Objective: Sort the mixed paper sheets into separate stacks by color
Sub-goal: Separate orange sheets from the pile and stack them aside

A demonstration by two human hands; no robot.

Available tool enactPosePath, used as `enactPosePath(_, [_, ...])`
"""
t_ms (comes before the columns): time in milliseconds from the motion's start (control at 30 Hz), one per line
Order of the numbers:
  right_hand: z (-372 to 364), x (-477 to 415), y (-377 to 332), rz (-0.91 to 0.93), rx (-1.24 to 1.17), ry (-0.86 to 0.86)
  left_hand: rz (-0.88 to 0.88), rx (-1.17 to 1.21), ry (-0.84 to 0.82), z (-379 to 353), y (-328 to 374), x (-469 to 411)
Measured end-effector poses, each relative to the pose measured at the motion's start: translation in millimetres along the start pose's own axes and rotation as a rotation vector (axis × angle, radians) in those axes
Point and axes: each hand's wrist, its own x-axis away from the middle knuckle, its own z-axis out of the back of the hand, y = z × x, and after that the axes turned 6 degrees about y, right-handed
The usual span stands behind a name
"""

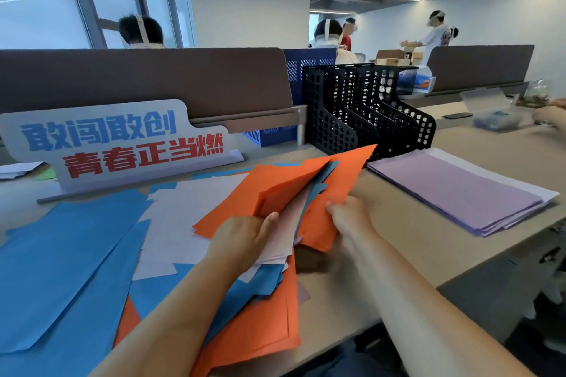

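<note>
Orange sheets (260, 324) nearest, 6 o'clock, at the near edge of the desk (398, 232), with darker blue scraps sandwiched in the same pile. Just above, dead centre: fanned bundle (294, 180) of orange with blue and pale sheets inside, lifted and spread open. Left hand (242, 239) grips its left half, thumb pressed on a pale sheet, other fingers hidden under the paper. Right hand (349, 217) pinches the right orange leaf at its lower edge, fingers curled round it. Blue sheets (61, 254) lie loose from 7 to 9 o'clock, white sheets (183, 208) overlapping them towards centre. Purple stack (459, 190) squared up at 3 o'clock, apart from the mess, white paper showing under it. Sign (116, 144) at 10 o'clock reads 敢闯敢创 in blue, 青春正当燃 in red. Black file rack (367, 107) at 1 o'clock, several perforated slots, contents can't tell. Blue basket (306, 70) behind it, contents can't tell either. Clear box (496, 119) at 2 o'clock, something bluish inside, too blurred to identify.
</note>
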Motion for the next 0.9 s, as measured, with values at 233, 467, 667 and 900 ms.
enactPosePath(233, [33.7, -0.2, -29.6, 0.202, -0.110, 0.220, -0.060, -0.161, -0.339, -15.9, -4.8, -2.1])
enactPosePath(467, [50.1, 6.5, -68.2, 0.263, -0.322, 0.162, -0.369, 0.019, -0.173, -16.4, 1.7, 9.5])
enactPosePath(667, [41.7, 21.3, -104.7, 0.242, -0.575, -0.135, 0.150, 0.517, -0.186, 5.6, 16.3, 4.1])
enactPosePath(900, [19.4, 27.8, -129.4, 0.268, -0.791, -0.405, 0.665, 1.484, -0.860, 19.5, 13.0, 1.2])
